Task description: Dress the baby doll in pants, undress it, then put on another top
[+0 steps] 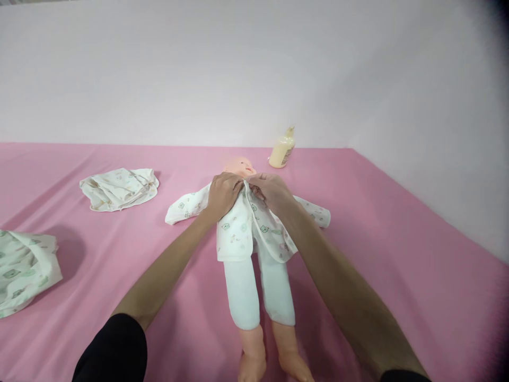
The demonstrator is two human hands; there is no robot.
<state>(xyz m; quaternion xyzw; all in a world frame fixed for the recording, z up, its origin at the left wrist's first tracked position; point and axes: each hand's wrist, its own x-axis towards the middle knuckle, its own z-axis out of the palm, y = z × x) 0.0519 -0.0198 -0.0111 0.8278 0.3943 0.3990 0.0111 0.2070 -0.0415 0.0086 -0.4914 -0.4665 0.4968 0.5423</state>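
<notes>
A baby doll [250, 350] lies on its back with its feet toward me and its head at the far end. It wears a white printed baby shirt [235, 236] with long sleeves spread to both sides. The shirt's front edges hang apart below the chest, over white cloth on the legs. At the neckline, my left hand [225, 195] is closed on the shirt's edge. Close beside it, my right hand [272, 192] pinches the other front edge near the collar. The fingertips of both hands are partly hidden, and so is the doll's neck.
A pump bottle [283, 150] of pale yellow liquid stands beyond the doll, near the white wall [178, 74]. On the left, a folded printed cloth [119, 189] and another printed cloth [27, 270] lie on the pink sheet [397, 254].
</notes>
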